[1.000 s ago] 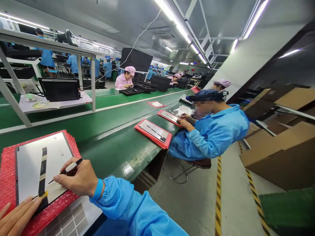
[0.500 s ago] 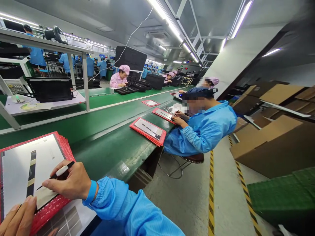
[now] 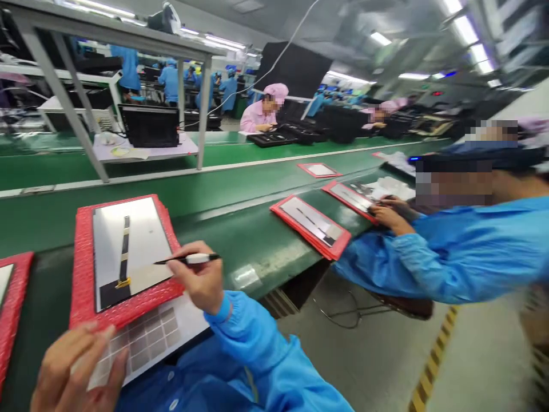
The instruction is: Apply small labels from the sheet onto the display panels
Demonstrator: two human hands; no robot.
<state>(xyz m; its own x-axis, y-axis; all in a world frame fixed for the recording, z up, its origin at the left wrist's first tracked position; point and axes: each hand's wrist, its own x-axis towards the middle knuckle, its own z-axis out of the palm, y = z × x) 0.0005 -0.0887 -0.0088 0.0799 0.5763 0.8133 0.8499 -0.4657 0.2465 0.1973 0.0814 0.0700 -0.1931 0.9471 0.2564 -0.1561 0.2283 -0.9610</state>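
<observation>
My right hand (image 3: 199, 278) pinches slim tweezers (image 3: 195, 259) with dark tips and a white middle. The tips point left, over the right part of a display panel (image 3: 143, 240). A dark flex cable (image 3: 124, 246) runs along the panel's pale back, with a gold connector (image 3: 123, 282) at its near end. The panel rests on a stack of red bubble-wrap pouches (image 3: 83, 274). My left hand (image 3: 77, 369) is below the stack, fingers bent and apart, beside a sheet of grey squares (image 3: 148, 340); whether it touches the sheet I cannot tell.
Another red pouch (image 3: 19, 303) lies at the left edge. To the right are a further panel stack (image 3: 311, 226) and a co-worker in a blue sleeve (image 3: 429, 252), hands on another panel. A metal shelf frame (image 3: 203, 111) stands across the green bench (image 3: 240, 194).
The view has swung right to left, showing more of the bench. My left hand has come off the panel down to the grey-square sheet. The tweezers have lifted away from the cable.
</observation>
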